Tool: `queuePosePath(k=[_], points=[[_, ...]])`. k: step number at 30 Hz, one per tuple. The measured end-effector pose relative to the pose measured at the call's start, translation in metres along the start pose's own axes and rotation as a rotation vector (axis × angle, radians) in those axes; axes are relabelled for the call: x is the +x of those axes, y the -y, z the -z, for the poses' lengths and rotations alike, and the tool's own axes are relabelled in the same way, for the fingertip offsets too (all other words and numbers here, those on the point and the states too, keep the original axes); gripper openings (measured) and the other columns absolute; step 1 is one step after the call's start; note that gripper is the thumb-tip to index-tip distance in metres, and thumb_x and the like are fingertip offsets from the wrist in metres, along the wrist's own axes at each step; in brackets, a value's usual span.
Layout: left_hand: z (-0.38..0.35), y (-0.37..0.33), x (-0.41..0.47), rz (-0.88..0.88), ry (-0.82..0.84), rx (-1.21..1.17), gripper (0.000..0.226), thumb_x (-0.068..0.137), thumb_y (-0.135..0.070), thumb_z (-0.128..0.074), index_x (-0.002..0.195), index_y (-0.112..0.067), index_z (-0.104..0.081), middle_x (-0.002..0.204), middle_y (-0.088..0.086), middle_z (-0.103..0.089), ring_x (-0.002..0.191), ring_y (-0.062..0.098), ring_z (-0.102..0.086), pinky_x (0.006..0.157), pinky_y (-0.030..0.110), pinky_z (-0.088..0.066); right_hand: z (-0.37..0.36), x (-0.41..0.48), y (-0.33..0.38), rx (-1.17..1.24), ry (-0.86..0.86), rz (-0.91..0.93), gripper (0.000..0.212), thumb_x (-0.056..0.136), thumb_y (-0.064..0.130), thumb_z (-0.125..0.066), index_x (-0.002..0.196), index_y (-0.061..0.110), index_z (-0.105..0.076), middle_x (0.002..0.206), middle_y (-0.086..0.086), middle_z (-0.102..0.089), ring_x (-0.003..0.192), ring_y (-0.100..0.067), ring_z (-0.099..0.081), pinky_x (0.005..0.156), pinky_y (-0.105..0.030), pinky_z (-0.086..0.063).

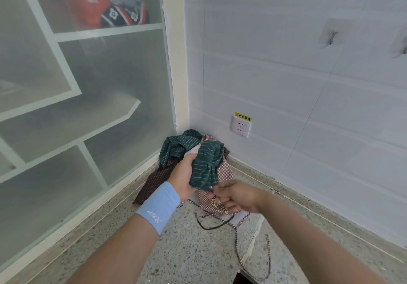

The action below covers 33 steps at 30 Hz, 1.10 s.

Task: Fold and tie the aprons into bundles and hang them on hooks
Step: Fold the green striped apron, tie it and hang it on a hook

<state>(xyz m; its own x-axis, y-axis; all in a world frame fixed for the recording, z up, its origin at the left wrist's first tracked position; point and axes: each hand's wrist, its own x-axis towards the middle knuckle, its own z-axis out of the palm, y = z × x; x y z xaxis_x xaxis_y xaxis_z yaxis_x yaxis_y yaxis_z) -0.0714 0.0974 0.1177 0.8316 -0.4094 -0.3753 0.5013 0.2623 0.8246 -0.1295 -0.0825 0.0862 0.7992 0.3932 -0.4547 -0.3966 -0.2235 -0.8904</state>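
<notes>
My left hand [184, 177] grips a folded green striped apron bundle [207, 166], held up above the counter corner. At the bundle's lower edge my right hand [234, 194] pinches a bit of its cloth or tie between thumb and fingers. Behind and below lies a heap of other aprons: a green striped one [176, 146], a brown striped one [155, 181] and a red-and-white checked one [224, 169], its checked ties [239, 253] trailing over the counter. Two metal hooks are stuck on the tiled wall at upper right, the left hook [331, 37] bare and the right hook [404, 49] cut by the frame edge.
The speckled stone counter [193, 253] meets a frosted glass cabinet [88, 99] on the left and a white tiled wall on the right. A wall socket [241, 126] with a yellow warning label sits just above the counter, right of the apron heap.
</notes>
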Motion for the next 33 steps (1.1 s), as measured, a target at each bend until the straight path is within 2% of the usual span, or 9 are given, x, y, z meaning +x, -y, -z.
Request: queuePosePath(k=[3, 7, 9, 12, 16, 20, 23, 29, 33], points=[[0.002, -0.001, -0.010, -0.007, 0.057, 0.433, 0.042, 0.101, -0.042, -0.041, 0.105, -0.011, -0.069, 0.102, 0.012, -0.073, 0.097, 0.026, -0.069, 0.087, 0.039, -0.053, 0.021, -0.008, 0.011, -0.246, -0.090, -0.075, 0.026, 0.103, 0.023, -0.051, 0.118, 0.008, -0.065, 0.057, 0.007, -0.034, 0.050, -0.009, -0.029, 0.047, -0.021, -0.030], [-0.013, 0.006, -0.023, -0.051, 0.202, 0.973, 0.049, 0.102, -0.044, -0.033, 0.090, -0.008, -0.065, 0.099, 0.010, -0.065, 0.088, 0.017, -0.062, 0.083, 0.036, -0.049, 0.034, -0.007, 0.033, -0.577, -0.107, -0.197, 0.026, 0.096, -0.003, -0.047, 0.114, 0.009, -0.061, 0.072, -0.004, -0.052, 0.056, -0.016, -0.048, 0.052, -0.027, -0.042], [-0.014, 0.014, -0.023, -0.094, 0.218, 1.105, 0.054, 0.102, -0.047, -0.032, 0.092, -0.007, -0.066, 0.084, 0.008, -0.060, 0.075, 0.014, -0.057, 0.071, 0.032, -0.047, 0.036, -0.007, 0.045, -0.556, -0.065, -0.308, 0.029, 0.098, 0.000, -0.041, 0.119, 0.002, -0.061, 0.057, 0.004, -0.040, 0.046, -0.010, -0.032, 0.044, -0.022, -0.027], [-0.012, 0.030, -0.020, -0.237, 0.145, 1.237, 0.046, 0.104, -0.040, -0.032, 0.079, -0.009, -0.056, 0.086, 0.004, -0.050, 0.075, 0.014, -0.051, 0.071, 0.031, -0.044, 0.035, -0.005, 0.060, -0.565, -0.029, -0.394, 0.023, 0.099, 0.014, -0.041, 0.082, 0.010, -0.056, 0.054, 0.006, -0.033, 0.046, -0.009, -0.023, 0.046, -0.022, -0.018], [-0.017, 0.043, -0.017, -0.288, 0.037, 1.328, 0.042, 0.103, -0.032, -0.033, 0.070, -0.009, -0.044, 0.074, 0.005, -0.047, 0.067, 0.020, -0.045, 0.061, 0.035, -0.034, 0.022, 0.008, 0.069, -1.197, -0.154, -0.271, 0.025, 0.093, 0.019, -0.046, 0.075, 0.008, -0.059, 0.074, -0.008, -0.060, 0.063, -0.017, -0.052, 0.058, -0.028, -0.045], [-0.012, 0.049, -0.004, -0.180, -0.144, 1.266, 0.044, 0.104, -0.028, -0.028, 0.065, -0.013, -0.042, 0.068, 0.005, -0.049, 0.067, 0.022, -0.048, 0.058, 0.032, -0.032, -0.001, 0.012, 0.069, -1.483, -0.350, -0.076, 0.032, 0.097, 0.020, -0.053, 0.066, 0.014, -0.048, 0.066, -0.001, -0.051, 0.067, -0.019, -0.054, 0.051, -0.025, -0.035], [0.003, 0.046, 0.009, -0.130, -0.301, 1.132, 0.046, 0.103, -0.027, -0.027, 0.079, -0.004, -0.058, 0.083, 0.011, -0.059, 0.080, 0.028, -0.057, 0.069, 0.034, -0.039, -0.015, 0.013, 0.065, -1.547, -0.440, 0.097, 0.019, 0.097, 0.015, -0.052, 0.079, 0.014, -0.051, 0.070, 0.001, -0.049, 0.071, -0.021, -0.052, 0.054, -0.030, -0.036], [0.021, 0.041, 0.015, -0.144, -0.526, 1.030, 0.046, 0.102, -0.024, -0.032, 0.058, -0.011, -0.038, 0.061, 0.006, -0.043, 0.060, 0.023, -0.039, 0.057, 0.032, -0.029, -0.029, 0.012, 0.049, -1.521, -0.506, 0.278, 0.023, 0.095, 0.009, -0.048, 0.074, 0.016, -0.045, 0.063, 0.002, -0.042, 0.059, -0.019, -0.046, 0.049, -0.031, -0.036], [0.025, 0.046, 0.014, -0.253, -0.578, 1.108, 0.045, 0.103, -0.025, -0.033, 0.065, -0.008, -0.050, 0.063, 0.006, -0.052, 0.064, 0.026, -0.047, 0.054, 0.033, -0.031, -0.038, 0.009, 0.025, -1.363, -0.542, 0.342, 0.024, 0.095, 0.008, -0.050, 0.072, 0.014, -0.052, 0.066, -0.001, -0.056, 0.060, -0.021, -0.055, 0.052, -0.034, -0.047]])
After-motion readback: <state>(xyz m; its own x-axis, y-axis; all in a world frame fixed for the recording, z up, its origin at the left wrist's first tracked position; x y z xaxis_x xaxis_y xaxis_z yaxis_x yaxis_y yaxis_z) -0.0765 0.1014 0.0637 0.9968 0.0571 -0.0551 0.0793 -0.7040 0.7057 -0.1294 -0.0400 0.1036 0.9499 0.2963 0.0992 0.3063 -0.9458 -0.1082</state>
